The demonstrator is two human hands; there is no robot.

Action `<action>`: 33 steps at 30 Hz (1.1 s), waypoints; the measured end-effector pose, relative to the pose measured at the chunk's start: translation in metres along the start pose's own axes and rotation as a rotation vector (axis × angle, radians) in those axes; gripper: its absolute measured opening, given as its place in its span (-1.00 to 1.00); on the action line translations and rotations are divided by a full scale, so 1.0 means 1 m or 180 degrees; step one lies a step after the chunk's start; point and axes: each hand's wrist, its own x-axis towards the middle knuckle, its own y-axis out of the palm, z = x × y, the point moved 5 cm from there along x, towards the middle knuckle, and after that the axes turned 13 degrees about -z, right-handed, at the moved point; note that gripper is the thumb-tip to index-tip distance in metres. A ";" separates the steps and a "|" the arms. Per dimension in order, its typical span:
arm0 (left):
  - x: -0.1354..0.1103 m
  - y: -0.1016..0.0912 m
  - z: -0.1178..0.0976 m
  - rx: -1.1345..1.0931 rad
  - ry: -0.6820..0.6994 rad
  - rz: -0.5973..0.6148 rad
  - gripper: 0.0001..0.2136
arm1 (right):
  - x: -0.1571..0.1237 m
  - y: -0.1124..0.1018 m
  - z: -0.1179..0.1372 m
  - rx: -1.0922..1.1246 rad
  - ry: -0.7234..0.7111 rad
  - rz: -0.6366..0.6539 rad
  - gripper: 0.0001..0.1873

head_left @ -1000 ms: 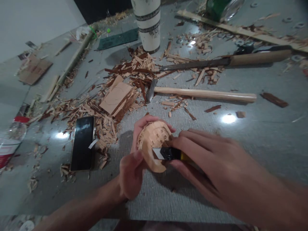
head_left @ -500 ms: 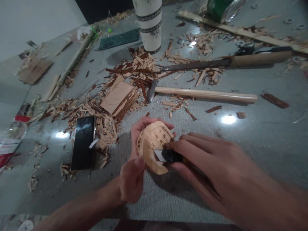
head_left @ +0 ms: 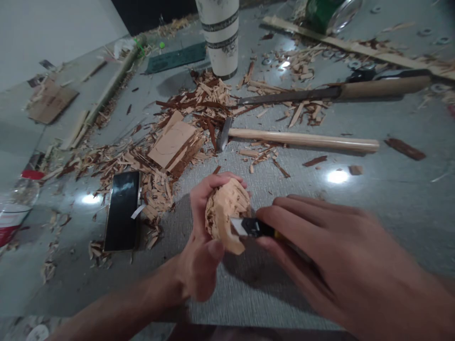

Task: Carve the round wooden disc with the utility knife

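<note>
A pale, rounded wood carving with rough cut marks and a curved lip at its lower end is held above the table. My left hand wraps round its left side, fingers behind it and thumb at its lower left. My right hand is closed round a utility knife, black at the tip with a bit of yellow showing by the fingers. The knife's short blade meets the carving's right side, near the lip. Most of the knife's handle is hidden in my right hand.
A hammer lies beyond the hands, with a long wooden-handled file or chisel behind it. A phone lies on the left beside wood chips and a wood block. Further back stand a paper cup and a bottle.
My left hand has turned the carving, so its face looks narrower and tilts more to the side. The knife has shifted slightly up and right, with more blade visible.
</note>
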 end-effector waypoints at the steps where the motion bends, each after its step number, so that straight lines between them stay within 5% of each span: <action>1: 0.000 0.000 -0.001 0.0082 0.0056 0.0044 -0.58 | 0.000 -0.001 0.000 -0.0050 -0.0045 -0.0014 -0.82; 17: -0.001 0.003 -0.005 0.0152 -0.0003 -0.0154 -0.58 | 0.001 -0.004 0.001 0.0214 -0.0065 0.0093 -0.82; 23: 0.002 -0.003 -0.001 0.0234 0.0121 0.0084 -0.57 | -0.001 -0.001 -0.001 0.0181 -0.0056 0.0099 -0.81; 33: 0.003 0.002 -0.008 0.0067 0.0181 -0.0180 -0.62 | 0.002 -0.005 -0.009 -0.0025 -0.0102 -0.0021 -0.79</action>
